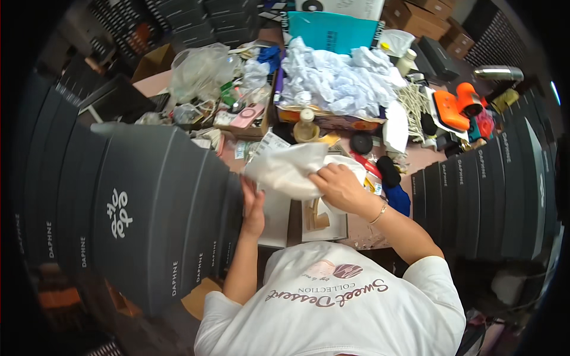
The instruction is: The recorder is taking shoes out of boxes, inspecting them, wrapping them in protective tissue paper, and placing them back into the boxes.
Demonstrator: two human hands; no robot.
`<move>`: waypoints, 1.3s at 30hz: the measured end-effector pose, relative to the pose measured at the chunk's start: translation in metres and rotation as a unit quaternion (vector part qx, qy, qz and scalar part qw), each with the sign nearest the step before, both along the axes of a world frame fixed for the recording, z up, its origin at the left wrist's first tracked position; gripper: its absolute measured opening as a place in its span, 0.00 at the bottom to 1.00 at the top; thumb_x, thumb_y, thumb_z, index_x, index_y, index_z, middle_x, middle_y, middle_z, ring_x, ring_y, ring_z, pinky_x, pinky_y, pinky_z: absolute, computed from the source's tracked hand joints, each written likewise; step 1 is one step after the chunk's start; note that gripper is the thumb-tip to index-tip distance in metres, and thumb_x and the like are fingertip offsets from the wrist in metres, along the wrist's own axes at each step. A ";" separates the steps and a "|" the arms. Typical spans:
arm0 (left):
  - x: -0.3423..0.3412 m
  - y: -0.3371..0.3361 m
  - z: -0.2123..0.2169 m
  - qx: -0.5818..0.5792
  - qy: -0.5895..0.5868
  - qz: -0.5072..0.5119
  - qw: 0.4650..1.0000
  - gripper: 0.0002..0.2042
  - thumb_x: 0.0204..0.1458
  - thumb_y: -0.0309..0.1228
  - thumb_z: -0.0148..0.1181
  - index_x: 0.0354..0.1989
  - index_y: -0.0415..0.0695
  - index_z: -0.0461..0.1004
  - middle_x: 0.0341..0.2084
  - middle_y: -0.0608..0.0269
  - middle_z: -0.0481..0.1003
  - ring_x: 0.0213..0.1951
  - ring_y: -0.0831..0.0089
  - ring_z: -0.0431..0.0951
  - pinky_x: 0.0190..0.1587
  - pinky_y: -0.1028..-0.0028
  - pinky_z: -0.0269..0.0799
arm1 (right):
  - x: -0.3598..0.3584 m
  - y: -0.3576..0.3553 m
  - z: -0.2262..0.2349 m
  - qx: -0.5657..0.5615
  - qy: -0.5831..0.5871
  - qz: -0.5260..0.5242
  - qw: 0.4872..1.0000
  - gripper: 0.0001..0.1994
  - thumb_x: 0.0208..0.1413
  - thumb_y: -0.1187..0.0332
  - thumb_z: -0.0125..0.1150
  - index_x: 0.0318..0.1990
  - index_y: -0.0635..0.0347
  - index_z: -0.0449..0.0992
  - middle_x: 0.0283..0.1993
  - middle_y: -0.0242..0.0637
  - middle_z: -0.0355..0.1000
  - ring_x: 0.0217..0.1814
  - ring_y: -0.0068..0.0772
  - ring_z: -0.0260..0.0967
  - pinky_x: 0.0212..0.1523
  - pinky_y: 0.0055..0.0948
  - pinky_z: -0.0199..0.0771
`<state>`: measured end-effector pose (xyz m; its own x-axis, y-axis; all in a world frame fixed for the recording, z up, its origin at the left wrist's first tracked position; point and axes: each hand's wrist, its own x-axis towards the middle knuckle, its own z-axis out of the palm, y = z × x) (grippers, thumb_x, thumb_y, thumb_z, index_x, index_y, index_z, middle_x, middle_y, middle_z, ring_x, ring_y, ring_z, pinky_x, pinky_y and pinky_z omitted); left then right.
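My right hand (338,185), with a thin bracelet at the wrist, grips a soft white cloth (288,169) held above an open box. Whether the cloth is a sheet or a bag, I cannot tell. Beside the box's left part, my left hand (254,207) is raised with its fingers stretched out, close to the cloth's left edge. Below the cloth lies the open box (341,228), pale inside, with a tan heeled shoe (320,221) partly showing in it. A dark strip (295,222) divides the shoe's side from a pale panel (274,222) on the left.
Tall stacks of dark shoe boxes rise at left (154,207) and right (475,202). Behind are a bin of crumpled white paper (338,77), a glass bottle (306,126), a pink phone (246,115), a black round lid (361,142), an orange tool (451,110) and clear plastic bags (202,71).
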<state>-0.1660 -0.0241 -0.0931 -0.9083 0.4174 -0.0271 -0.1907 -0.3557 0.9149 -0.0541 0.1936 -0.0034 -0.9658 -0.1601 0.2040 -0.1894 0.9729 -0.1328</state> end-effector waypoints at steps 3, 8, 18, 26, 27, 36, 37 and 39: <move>0.008 0.036 0.029 0.072 -0.310 0.043 0.947 0.24 0.52 0.47 0.48 0.55 0.47 0.65 0.52 0.62 0.69 0.55 0.62 0.68 0.57 0.61 0.63 | 0.018 -0.014 -0.011 0.020 -0.019 0.048 0.998 0.19 0.44 0.69 0.54 0.48 0.58 0.69 0.38 0.32 0.67 0.44 0.33 0.65 0.42 0.34 0.61; 0.001 0.038 0.019 0.122 -0.377 0.014 0.918 0.30 0.51 0.55 0.41 0.56 0.46 0.64 0.53 0.59 0.67 0.55 0.59 0.67 0.56 0.58 0.64 | 0.021 -0.063 -0.008 0.000 0.132 0.023 0.991 0.18 0.46 0.66 0.54 0.47 0.59 0.72 0.45 0.36 0.69 0.52 0.32 0.64 0.60 0.42 0.56; -0.016 0.016 -0.006 0.163 -0.275 -0.030 0.947 0.37 0.53 0.62 0.32 0.64 0.46 0.55 0.61 0.55 0.58 0.61 0.53 0.59 0.62 0.55 0.55 | 0.081 -0.009 -0.017 -0.716 -0.051 -0.162 0.677 0.18 0.50 0.75 0.59 0.51 0.65 0.69 0.50 0.42 0.69 0.51 0.37 0.66 0.56 0.32 0.63; -0.029 0.020 0.025 0.067 -0.267 0.048 0.960 0.18 0.58 0.47 0.47 0.43 0.45 0.71 0.40 0.61 0.74 0.45 0.64 0.75 0.52 0.66 0.67 | 0.104 -0.021 -0.052 -0.751 -0.128 -0.173 0.625 0.26 0.49 0.71 0.65 0.57 0.64 0.66 0.53 0.36 0.69 0.51 0.23 0.66 0.54 0.25 0.65; -0.020 0.034 0.078 0.094 -0.267 0.060 0.957 0.14 0.58 0.45 0.51 0.32 0.46 0.69 0.29 0.64 0.73 0.33 0.70 0.74 0.42 0.68 0.70 | 0.115 -0.017 -0.056 -0.765 -0.132 -0.199 0.598 0.27 0.48 0.71 0.65 0.57 0.63 0.66 0.53 0.36 0.69 0.51 0.22 0.66 0.53 0.24 0.66; -0.015 -0.019 0.184 -0.002 0.598 0.337 0.727 0.20 0.63 0.41 0.36 0.21 0.42 0.59 0.15 0.60 0.61 0.16 0.72 0.61 0.18 0.75 0.58 | 0.165 0.025 -0.062 -0.711 -0.118 -0.359 0.593 0.16 0.51 0.70 0.64 0.46 0.67 0.74 0.39 0.33 0.73 0.37 0.17 0.69 0.38 0.19 0.71; -0.017 -0.018 0.180 -0.054 0.644 0.286 0.708 0.18 0.62 0.38 0.40 0.22 0.40 0.62 0.16 0.58 0.63 0.17 0.69 0.64 0.19 0.73 0.62 | 0.161 0.020 -0.062 -0.712 -0.101 -0.388 0.577 0.14 0.51 0.69 0.63 0.44 0.67 0.74 0.39 0.33 0.74 0.36 0.17 0.69 0.37 0.19 0.71; -0.022 -0.014 0.160 -0.217 0.663 0.198 0.689 0.10 0.55 0.28 0.53 0.25 0.35 0.67 0.20 0.52 0.69 0.21 0.60 0.71 0.25 0.66 0.68 | 0.156 0.012 -0.075 -0.731 -0.048 -0.417 0.538 0.12 0.53 0.68 0.62 0.42 0.68 0.74 0.38 0.35 0.74 0.34 0.18 0.70 0.35 0.19 0.71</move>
